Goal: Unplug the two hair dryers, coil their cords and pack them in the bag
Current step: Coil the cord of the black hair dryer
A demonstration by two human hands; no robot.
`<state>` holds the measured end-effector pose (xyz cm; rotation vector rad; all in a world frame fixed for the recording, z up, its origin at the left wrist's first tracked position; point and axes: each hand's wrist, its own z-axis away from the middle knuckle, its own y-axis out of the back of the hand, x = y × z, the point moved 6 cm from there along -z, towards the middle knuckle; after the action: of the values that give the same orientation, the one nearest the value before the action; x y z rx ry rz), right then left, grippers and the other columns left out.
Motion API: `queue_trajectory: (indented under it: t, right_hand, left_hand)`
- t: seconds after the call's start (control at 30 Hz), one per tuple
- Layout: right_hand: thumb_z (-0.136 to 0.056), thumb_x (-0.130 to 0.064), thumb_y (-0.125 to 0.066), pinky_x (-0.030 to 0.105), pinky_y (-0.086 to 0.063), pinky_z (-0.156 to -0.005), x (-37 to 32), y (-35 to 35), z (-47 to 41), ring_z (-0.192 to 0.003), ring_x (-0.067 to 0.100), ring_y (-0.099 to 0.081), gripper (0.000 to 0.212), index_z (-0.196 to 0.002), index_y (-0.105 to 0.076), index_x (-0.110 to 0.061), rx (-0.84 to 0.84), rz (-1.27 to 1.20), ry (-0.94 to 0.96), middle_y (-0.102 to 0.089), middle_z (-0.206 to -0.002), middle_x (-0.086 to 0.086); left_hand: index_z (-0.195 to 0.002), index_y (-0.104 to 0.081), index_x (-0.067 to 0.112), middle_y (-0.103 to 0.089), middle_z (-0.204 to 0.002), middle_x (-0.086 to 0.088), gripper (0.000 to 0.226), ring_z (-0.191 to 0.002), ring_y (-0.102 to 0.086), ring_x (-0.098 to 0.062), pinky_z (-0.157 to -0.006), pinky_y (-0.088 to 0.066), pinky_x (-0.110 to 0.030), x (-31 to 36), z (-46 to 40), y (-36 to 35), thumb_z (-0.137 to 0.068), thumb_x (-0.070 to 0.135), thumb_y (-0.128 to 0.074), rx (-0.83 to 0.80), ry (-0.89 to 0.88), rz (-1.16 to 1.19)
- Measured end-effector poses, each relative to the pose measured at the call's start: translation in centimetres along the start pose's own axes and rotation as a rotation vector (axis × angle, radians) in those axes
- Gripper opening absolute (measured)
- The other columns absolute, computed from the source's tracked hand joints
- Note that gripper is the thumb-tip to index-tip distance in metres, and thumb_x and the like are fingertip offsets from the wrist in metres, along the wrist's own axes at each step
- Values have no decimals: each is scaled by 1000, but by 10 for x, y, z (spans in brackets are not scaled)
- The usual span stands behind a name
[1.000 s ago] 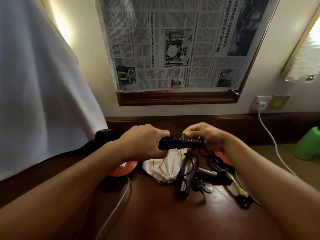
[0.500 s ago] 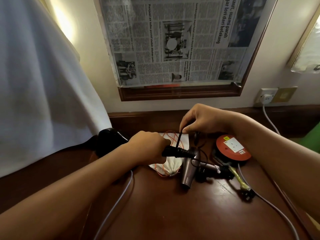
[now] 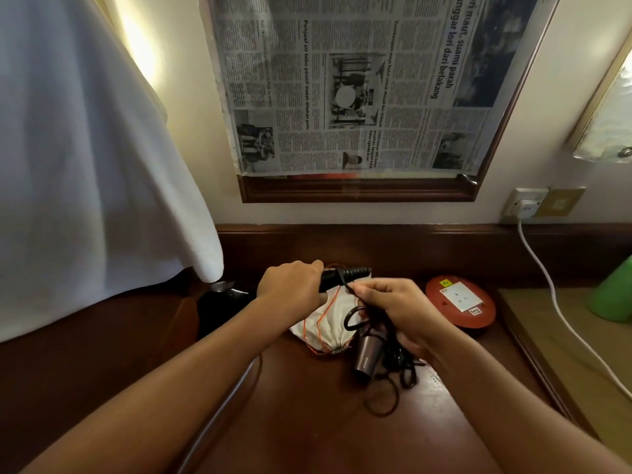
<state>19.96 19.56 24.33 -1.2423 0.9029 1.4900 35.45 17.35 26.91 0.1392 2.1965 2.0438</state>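
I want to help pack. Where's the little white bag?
In the head view, the white bag lies mid-table, under the two hands, just left of the brown hair dryer.

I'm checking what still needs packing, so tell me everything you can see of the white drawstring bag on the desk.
The bag is a small pouch of white cloth, lying flat and limp on the dark wooden desk. Its mouth is gathered into tight pleats at the near end, and a thin orange drawstring loops loosely over it. It looks empty; neither dryer is inside. The left hand and the black dryer handle it grips are above its far part, partly hiding it. The brown hair dryer lies just right of it.
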Motion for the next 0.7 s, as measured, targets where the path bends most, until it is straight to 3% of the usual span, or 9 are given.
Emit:
queue_trajectory:
  t: [0.1,0.3,0.4,0.53,0.6,0.7]
  right_hand:
    - [-92,-7,-56,22,-46,-59,23,-13,4,-62,12,-55,12,-88,-66,-4,-111,-109,-144,-59,-72,6]
    - [-90,-7,-62,34,-52,-66,23,-9,3,-70,19,-57,4,-89,-61,-3,-119,85,-105,-57,-77,10]
    - [-87,-4,-65,37,-54,-70,12,-7,2,-70,20,-57,7,-87,-61,1,-27,319,35,-59,-77,12]
    - [-81,-16,-73,38,-50,-68,0,-6,-4,-70,19,-57,10,-77,-63,-12,78,744,197,-61,-76,3]
    - [-79,-11,-73,37,-49,-67,2,-6,-6,-69,15,-56,13,-73,-62,-11,71,630,191,-61,-77,1]
    - [-81,2,-68,30,-50,-79,8,-10,-7,-90,14,-62,18,-73,-60,-12,-13,219,106,-63,-108,1]
  left_hand:
    - [-112,-49,22,-63,-94,-1,31,-82,-62,-23,-65,-44,-34,7,1,2,-90,43,-55,30,-30,22]
    - [-114,-49,23,-64,-94,0,32,-82,-63,-24,-68,-48,-34,6,3,0,-90,43,-54,54,-61,30]
    - [-114,-49,23,-64,-94,0,32,-83,-63,-23,-69,-48,-34,5,4,1,-90,43,-55,54,-63,40]
    - [-114,-49,22,-63,-94,0,32,-83,-63,-23,-69,-47,-34,1,5,2,-90,43,-55,48,-55,57]
    - [-112,-48,21,-63,-94,-1,32,-83,-63,-23,-67,-46,-34,0,5,3,-90,43,-55,59,-60,67]
    - [-110,-47,20,-63,-93,-1,31,-82,-63,-25,-65,-45,-34,1,6,10,-91,43,-55,84,-65,116]
